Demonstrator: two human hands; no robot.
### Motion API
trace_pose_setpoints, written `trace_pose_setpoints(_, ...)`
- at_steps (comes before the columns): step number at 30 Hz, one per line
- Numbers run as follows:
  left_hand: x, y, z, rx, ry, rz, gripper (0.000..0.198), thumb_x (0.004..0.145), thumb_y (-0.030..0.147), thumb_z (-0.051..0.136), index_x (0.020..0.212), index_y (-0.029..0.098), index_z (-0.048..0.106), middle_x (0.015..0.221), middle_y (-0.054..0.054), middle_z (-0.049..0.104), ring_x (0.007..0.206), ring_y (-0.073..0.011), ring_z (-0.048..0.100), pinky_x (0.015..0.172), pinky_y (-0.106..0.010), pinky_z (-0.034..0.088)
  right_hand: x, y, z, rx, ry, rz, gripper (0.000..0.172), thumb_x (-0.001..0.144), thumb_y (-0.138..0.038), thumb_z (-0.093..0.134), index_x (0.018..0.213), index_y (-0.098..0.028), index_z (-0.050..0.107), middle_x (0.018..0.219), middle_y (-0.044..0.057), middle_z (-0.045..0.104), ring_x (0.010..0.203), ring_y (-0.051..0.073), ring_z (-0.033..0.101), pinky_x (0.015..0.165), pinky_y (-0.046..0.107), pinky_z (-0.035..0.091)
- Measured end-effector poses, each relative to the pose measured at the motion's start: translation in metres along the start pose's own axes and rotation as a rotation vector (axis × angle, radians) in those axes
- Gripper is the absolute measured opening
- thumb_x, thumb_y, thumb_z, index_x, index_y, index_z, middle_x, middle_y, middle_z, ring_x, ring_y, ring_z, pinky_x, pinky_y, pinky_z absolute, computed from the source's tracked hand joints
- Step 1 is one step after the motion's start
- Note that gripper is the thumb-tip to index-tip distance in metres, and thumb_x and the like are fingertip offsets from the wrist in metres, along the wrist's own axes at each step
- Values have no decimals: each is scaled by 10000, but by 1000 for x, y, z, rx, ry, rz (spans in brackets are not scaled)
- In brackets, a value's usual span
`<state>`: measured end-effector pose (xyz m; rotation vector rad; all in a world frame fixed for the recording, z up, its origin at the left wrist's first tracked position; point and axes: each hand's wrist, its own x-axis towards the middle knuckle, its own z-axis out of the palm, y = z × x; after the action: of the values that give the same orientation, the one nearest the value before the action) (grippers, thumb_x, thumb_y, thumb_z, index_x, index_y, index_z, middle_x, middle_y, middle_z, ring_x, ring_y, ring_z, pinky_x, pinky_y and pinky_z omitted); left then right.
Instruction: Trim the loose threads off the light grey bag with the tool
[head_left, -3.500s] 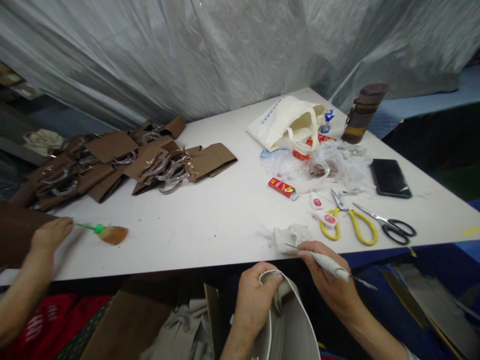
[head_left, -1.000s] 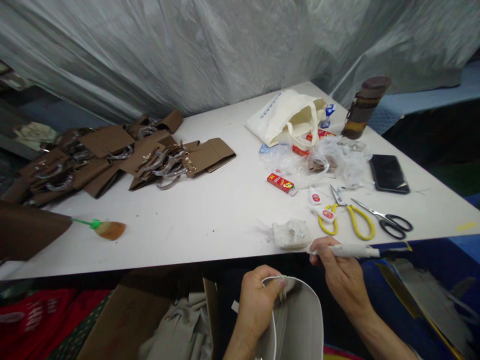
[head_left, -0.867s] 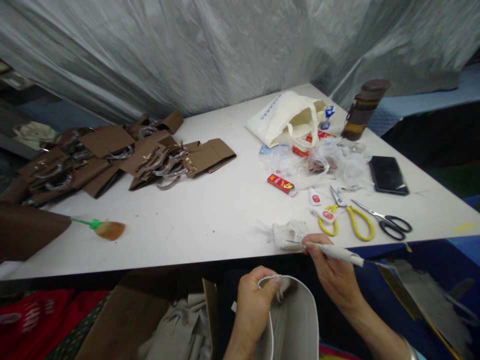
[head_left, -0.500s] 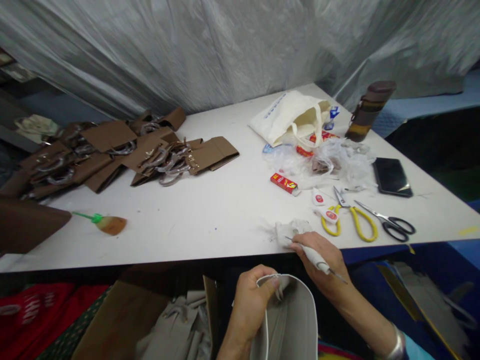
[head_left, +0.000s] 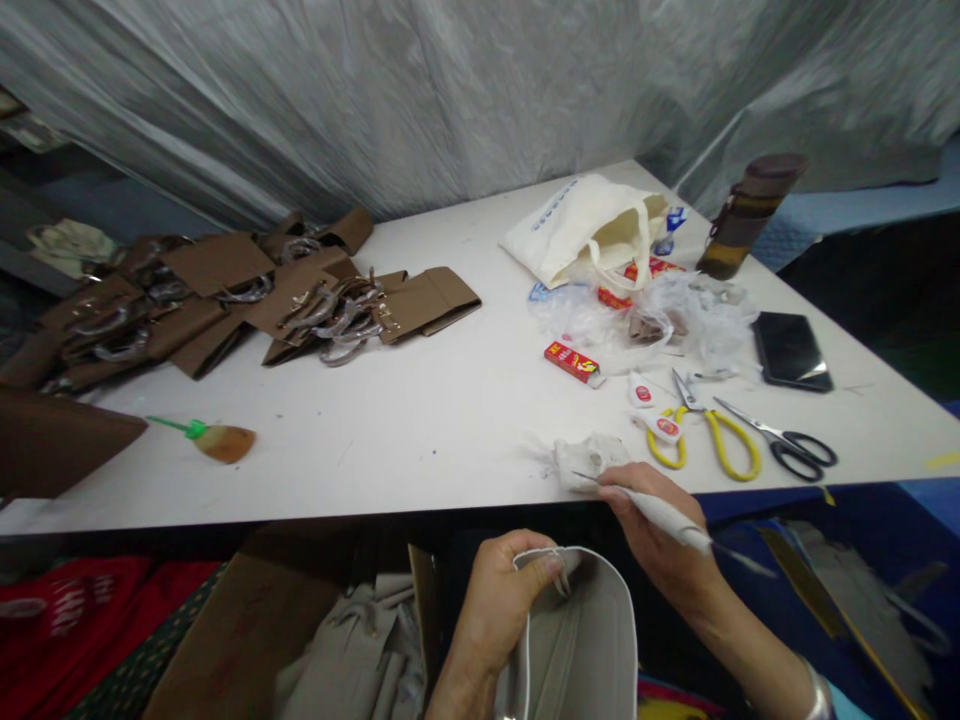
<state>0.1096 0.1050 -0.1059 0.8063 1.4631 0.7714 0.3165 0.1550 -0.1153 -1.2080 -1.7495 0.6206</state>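
Note:
My left hand (head_left: 499, 600) pinches the rim of a light grey bag (head_left: 592, 630), thumb inside and fingers outside, below the table's front edge. The bag's mouth faces up and shows its inside. My right hand (head_left: 664, 525) is closed round an awl-like tool (head_left: 664, 513) with a white wrapped handle and a thin metal point at each end. One point lies over a crumpled whitish wad (head_left: 589, 458) at the table edge; whether it touches is unclear. Just beyond that hand are yellow-handled scissors (head_left: 720, 440) and black-handled scissors (head_left: 799, 450).
Brown bags (head_left: 217, 265) with wrapped handles are heaped on the white table (head_left: 420, 420), left. A green-tipped glue bottle (head_left: 225, 443) lies nearer. On the right are a cream tote (head_left: 559, 225), plastic bags, a red box (head_left: 572, 362), a phone (head_left: 793, 350) and a drink bottle (head_left: 742, 225).
My right hand has shifted slightly right, and the tool has tilted flatter, its rear point swinging outward. My left hand keeps its hold on the bag's rim. The view has moved slightly.

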Motion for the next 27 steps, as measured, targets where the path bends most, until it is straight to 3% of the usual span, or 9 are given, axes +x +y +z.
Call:
trace_pose_setpoints(3,-1,4,1,8,-18,9,226,675,321,767,774,118,764,684,-33,685,663,-161,556,672,-275,406,-8,-9,-4,323,-45,233,360,1117,-452,461,903,-228,645,728,-2,625,686,188,602,668,292,458)
trace_pose_setpoints(5,-3,6,2,-5,-41,6,227,679,326,762,771,120,758,678,-34,676,659,-163,552,663,-274,401,-11,-13,-6,441,-113,295,406,1109,-472,470,843,-221,646,680,-12,596,648,175,582,634,277,452)
trace_pose_setpoints(14,-5,2,1,-6,-102,47,232,729,328,773,814,113,758,757,-43,674,740,-173,560,729,-288,418,-12,-21,-6,506,-245,283,417,1091,-470,503,806,-203,648,704,-7,587,647,163,576,626,268,446)
trace_pose_setpoints(27,-8,8,4,5,-102,96,211,743,320,752,783,113,754,745,-52,680,738,-179,562,705,-282,418,-10,-20,0,482,-319,290,382,1080,-444,494,805,-208,614,712,-19,568,661,164,562,650,277,427)
